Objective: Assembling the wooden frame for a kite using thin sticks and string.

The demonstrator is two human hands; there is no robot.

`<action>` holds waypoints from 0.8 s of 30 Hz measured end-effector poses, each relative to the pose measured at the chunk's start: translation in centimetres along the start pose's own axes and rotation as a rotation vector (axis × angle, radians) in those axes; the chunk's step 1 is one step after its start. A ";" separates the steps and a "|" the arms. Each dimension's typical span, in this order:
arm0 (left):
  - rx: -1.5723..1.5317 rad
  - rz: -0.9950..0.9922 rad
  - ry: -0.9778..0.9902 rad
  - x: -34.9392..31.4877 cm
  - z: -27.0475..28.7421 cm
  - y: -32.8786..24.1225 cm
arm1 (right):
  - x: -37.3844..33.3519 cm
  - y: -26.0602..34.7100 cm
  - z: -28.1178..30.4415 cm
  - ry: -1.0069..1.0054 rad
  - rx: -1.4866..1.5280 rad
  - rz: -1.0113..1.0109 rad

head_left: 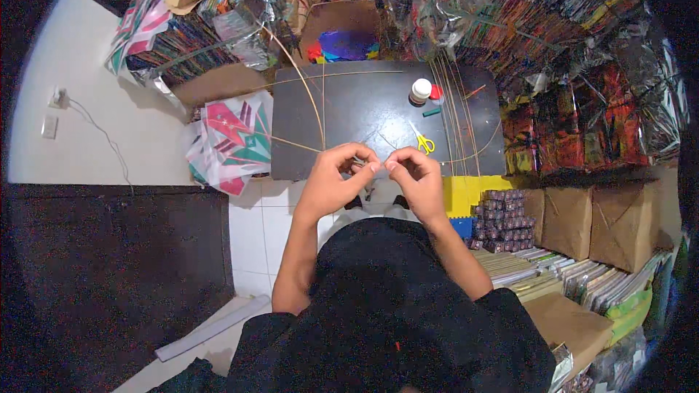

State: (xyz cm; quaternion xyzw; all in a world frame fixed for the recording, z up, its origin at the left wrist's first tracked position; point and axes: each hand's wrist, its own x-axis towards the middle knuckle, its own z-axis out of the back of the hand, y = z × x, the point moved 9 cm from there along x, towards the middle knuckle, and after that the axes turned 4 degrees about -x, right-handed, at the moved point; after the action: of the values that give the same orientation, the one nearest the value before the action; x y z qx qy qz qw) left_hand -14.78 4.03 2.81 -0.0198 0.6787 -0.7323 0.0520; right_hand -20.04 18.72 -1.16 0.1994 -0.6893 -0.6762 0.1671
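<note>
Over the near edge of a dark table [364,105], my left hand [338,175] and my right hand [416,182] meet with thumbs and forefingers pinched, fingertips almost touching. Several thin, light-brown sticks [312,89] run together at my left hand, which is closed around them. One of these bends in an arc toward the far left, and another reaches left over a patterned sheet. Whatever the right fingers pinch is too fine to make out. Yellow-handled scissors [424,145] lie just beyond my right hand.
A white-capped bottle [421,91], a red item [436,92] and a green piece [432,113] sit on the table's right, beside long loose sticks [455,109]. Patterned sheets [233,135] hang at the left edge. Wrapped bundles [561,14], cartons [621,222] and stacked small packs [502,222] crowd the right.
</note>
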 end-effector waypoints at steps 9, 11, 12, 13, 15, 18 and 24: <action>0.383 0.023 0.480 -1.1 -4.1 3.0 | 0.6 -2.0 1.0 -0.049 -0.049 -0.051; 0.440 0.001 0.521 -1.3 -5.1 3.1 | 0.4 -2.4 1.0 -0.051 -0.041 -0.102; 0.442 -0.011 0.524 -1.4 -5.6 3.1 | 0.4 -2.7 1.1 -0.052 -0.037 -0.127; 0.444 -0.024 0.529 -1.5 -6.0 3.1 | 0.3 -2.9 1.3 -0.068 -0.020 -0.142; 0.465 -0.035 0.575 -1.7 -7.0 3.6 | 0.2 -3.5 1.6 -0.097 0.013 -0.172; 0.475 0.010 0.675 -2.4 -8.2 4.1 | 0.1 -3.6 1.8 -0.123 0.050 -0.231; 0.468 0.013 0.671 -2.9 -9.1 4.4 | -0.2 -4.2 2.6 -0.143 0.174 -0.207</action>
State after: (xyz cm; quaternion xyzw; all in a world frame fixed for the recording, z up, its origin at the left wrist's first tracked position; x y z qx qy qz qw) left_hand -12.63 13.06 -2.16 0.2366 0.4731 -0.8325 -0.1647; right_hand -20.98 21.02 -5.45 0.2347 -0.7311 -0.6399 0.0289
